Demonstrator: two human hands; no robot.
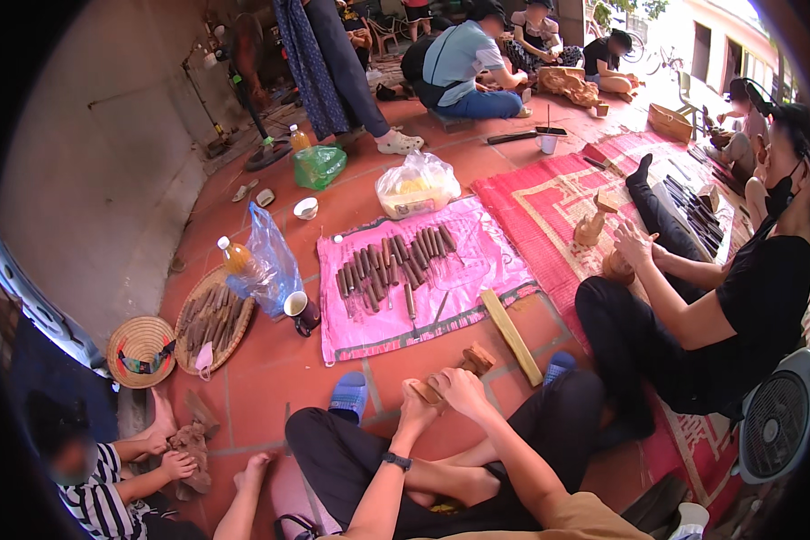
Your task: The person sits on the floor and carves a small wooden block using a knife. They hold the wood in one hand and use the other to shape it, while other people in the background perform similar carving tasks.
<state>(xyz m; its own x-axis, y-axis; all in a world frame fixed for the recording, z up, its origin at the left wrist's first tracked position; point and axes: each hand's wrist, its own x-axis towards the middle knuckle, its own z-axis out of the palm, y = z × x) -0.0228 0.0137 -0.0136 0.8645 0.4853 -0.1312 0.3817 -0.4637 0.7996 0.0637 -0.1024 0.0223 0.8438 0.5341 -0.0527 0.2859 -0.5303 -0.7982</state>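
Note:
In front of my crossed legs, both hands are closed around a brown wooden piece (479, 359). Its thick, rounded end sticks out past my right hand (460, 391). My left hand (418, 405), below a dark wristband, grips the near side, where a flat wooden part (426, 392) shows between the hands. Whether that is the same piece or a separate one, I cannot tell. Beyond them, several wood-handled carving tools (391, 263) lie in rows on a pink sheet (351, 333). A long wooden strip (511, 337) rests on the tiles to the right of the hands.
At left stand a round basket of tools (214, 315), a woven hat (141, 352), a dark mug (304, 315) and a bottle (235, 256) beside a blue bag (274, 256). A person at right (738, 288) handles wood on a red mat (549, 198); another person (90, 477) sits lower left.

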